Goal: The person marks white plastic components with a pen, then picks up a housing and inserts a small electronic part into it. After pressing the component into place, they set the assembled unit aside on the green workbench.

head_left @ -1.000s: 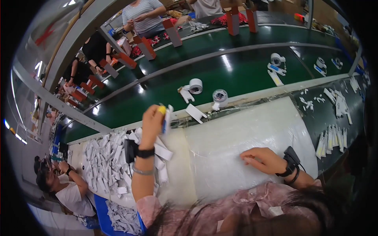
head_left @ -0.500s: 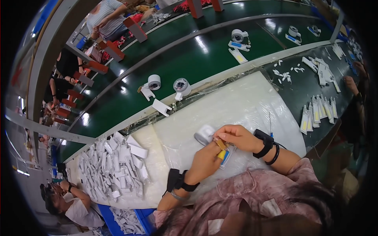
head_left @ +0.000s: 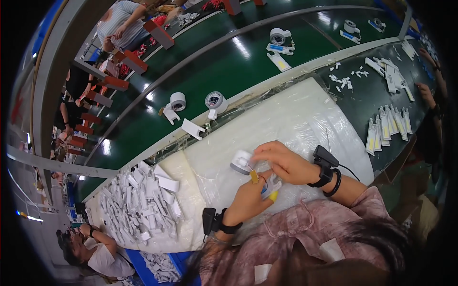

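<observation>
My left hand (head_left: 250, 195) is closed around a small white part with a yellow end (head_left: 274, 195), a bit of blue showing between the fingers. At its fingertips stands a small gold-coloured tab (head_left: 254, 177), with thin wire beside it. My right hand (head_left: 282, 163) has its fingers curled together by the edge of a white round housing (head_left: 242, 161). The housing sits tilted over the plastic-wrapped padded surface (head_left: 267, 128). Whatever those right fingertips pinch is hidden.
Left lies a heap of white plastic pieces (head_left: 138, 205), above a blue bin (head_left: 137, 262). Round housings (head_left: 215, 101) with white covers (head_left: 192, 128) lie on the green conveyor (head_left: 191, 76). White strips with yellow panels (head_left: 389, 126) and a thin-shafted tool (head_left: 327, 139) are right. Other people work nearby.
My right hand has shifted slightly up and left, fingers now at the round housing's edge. The housing has turned and moved a little left. The yellow-ended part has tilted in my left hand.
</observation>
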`<state>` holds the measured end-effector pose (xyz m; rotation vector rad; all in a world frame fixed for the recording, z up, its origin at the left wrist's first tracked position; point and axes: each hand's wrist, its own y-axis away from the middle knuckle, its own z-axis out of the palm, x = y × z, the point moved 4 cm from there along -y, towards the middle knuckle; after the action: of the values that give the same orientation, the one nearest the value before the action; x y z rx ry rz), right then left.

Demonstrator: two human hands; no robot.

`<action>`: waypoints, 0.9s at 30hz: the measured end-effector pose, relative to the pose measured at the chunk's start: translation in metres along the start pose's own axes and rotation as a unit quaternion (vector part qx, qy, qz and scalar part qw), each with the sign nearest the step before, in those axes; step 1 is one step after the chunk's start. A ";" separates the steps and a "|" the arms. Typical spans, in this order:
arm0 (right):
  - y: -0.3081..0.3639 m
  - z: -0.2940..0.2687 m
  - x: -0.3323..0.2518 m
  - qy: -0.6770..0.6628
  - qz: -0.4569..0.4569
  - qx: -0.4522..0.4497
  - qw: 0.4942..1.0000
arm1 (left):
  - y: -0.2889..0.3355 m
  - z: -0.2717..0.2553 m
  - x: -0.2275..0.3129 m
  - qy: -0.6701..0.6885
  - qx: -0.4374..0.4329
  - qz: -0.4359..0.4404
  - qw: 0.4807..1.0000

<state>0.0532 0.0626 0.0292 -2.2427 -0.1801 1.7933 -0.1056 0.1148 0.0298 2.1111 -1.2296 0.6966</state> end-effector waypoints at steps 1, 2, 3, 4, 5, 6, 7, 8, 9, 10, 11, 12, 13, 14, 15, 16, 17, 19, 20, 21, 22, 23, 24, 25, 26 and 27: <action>-0.001 0.000 -0.012 0.135 -0.125 -0.016 0.983 | 0.003 -0.003 0.000 0.065 -0.071 0.010 0.995; -0.001 -0.002 -0.011 0.135 -0.125 -0.014 0.983 | 0.006 -0.010 0.001 0.064 -0.072 0.010 0.995; 0.001 0.000 -0.011 0.148 -0.152 -0.049 0.976 | 0.009 -0.017 0.008 0.154 -0.097 0.067 0.981; 0.003 0.003 -0.012 0.161 -0.179 -0.082 0.967 | 0.013 -0.023 0.013 0.241 -0.122 0.123 0.955; 0.003 0.004 -0.014 0.160 -0.177 -0.079 0.968 | 0.016 -0.028 0.013 0.263 -0.135 0.136 0.945; 0.002 0.006 -0.021 0.142 -0.190 -0.097 0.967 | 0.018 -0.036 0.013 0.263 -0.135 0.134 0.946; 0.002 0.008 -0.026 0.123 -0.203 -0.115 0.965 | 0.021 -0.040 0.014 0.279 -0.213 0.121 0.929; 0.004 0.010 -0.025 0.121 -0.203 -0.115 0.965 | 0.024 -0.040 0.015 0.293 -0.289 0.107 0.905; 0.008 0.016 -0.020 0.107 -0.188 -0.141 0.966 | 0.024 -0.040 0.014 0.299 -0.287 0.098 0.905; 0.010 0.019 -0.018 0.093 -0.173 -0.167 0.966 | 0.026 -0.044 0.015 0.300 -0.288 0.097 0.904; 0.008 0.018 -0.018 0.052 -0.136 -0.186 0.972 | 0.026 -0.052 0.012 0.261 -0.226 0.042 0.937; 0.009 0.016 -0.020 0.051 -0.135 -0.185 0.972 | 0.025 -0.059 0.007 0.219 -0.164 -0.013 0.962; 0.009 0.013 -0.016 -0.011 -0.034 -0.184 0.982 | 0.026 -0.064 0.001 0.261 -0.069 -0.041 0.962; 0.011 0.012 -0.009 -0.073 0.068 -0.179 0.979 | 0.027 -0.062 -0.020 0.301 -0.002 -0.042 0.953; 0.011 0.010 -0.007 -0.124 0.070 -0.157 0.977 | 0.026 -0.061 -0.020 0.370 0.055 -0.054 0.926; 0.010 0.010 -0.006 -0.124 0.070 -0.158 0.977 | 0.023 -0.060 -0.020 0.436 0.112 -0.065 0.891; 0.009 0.006 -0.005 -0.138 0.068 -0.132 0.979 | 0.021 -0.057 -0.020 0.437 0.112 -0.065 0.890; 0.008 0.002 -0.001 -0.198 0.117 -0.093 0.969 | 0.016 -0.051 -0.022 0.350 0.101 -0.052 0.930; 0.007 0.002 0.000 -0.197 0.118 -0.094 0.969 | 0.014 -0.045 -0.026 0.351 0.101 -0.052 0.929; 0.006 -0.001 0.000 -0.149 0.098 -0.065 0.982 | 0.013 -0.044 -0.031 0.297 0.147 -0.042 0.942; 0.004 -0.003 0.000 -0.101 0.078 -0.037 0.991 | 0.013 -0.045 -0.031 0.242 0.192 -0.032 0.951; 0.004 -0.004 -0.005 -0.012 0.079 -0.018 0.997 | 0.014 -0.042 -0.031 0.316 0.178 -0.041 0.931; 0.005 -0.001 -0.003 -0.012 0.079 -0.020 0.997 | 0.013 -0.040 -0.028 0.316 0.179 -0.042 0.931; 0.007 -0.002 -0.004 0.070 0.022 0.031 0.997 | 0.011 -0.039 -0.023 0.371 0.178 -0.012 0.912; 0.008 -0.004 -0.008 0.151 -0.035 0.082 0.984 | 0.009 -0.036 -0.020 0.423 0.176 0.018 0.889; 0.007 -0.004 -0.012 0.149 -0.036 0.079 0.985 | 0.008 -0.033 -0.023 0.424 0.179 0.016 0.888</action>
<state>0.0540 0.0521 0.0388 -2.3234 -0.0565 1.3628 -0.1274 0.1480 0.0384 1.6861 -0.6627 1.7308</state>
